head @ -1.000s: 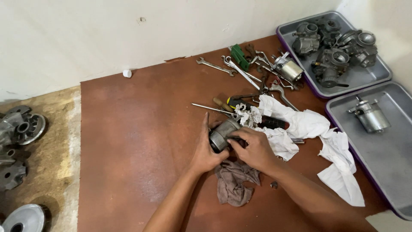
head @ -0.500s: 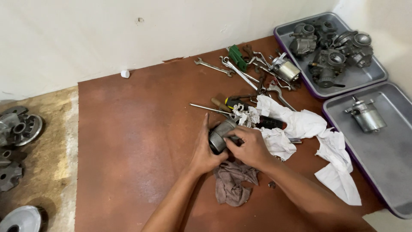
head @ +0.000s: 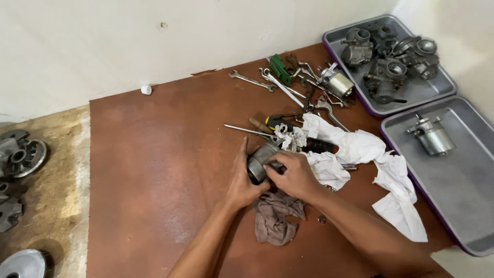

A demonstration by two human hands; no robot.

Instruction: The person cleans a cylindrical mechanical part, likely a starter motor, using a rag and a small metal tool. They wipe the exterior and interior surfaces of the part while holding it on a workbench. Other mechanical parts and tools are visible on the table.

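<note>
Two grey metal trays sit at the right edge of the brown counter: the far tray holds a heap of carburettors, and the near tray holds a single cylindrical starter motor lying on its side. Left hand and right hand are both closed around a small grey cylindrical motor body, held just above a brownish rag near the counter's middle. Beyond the hands lie a crumpled white cloth, screwdrivers and a scatter of spanners.
</note>
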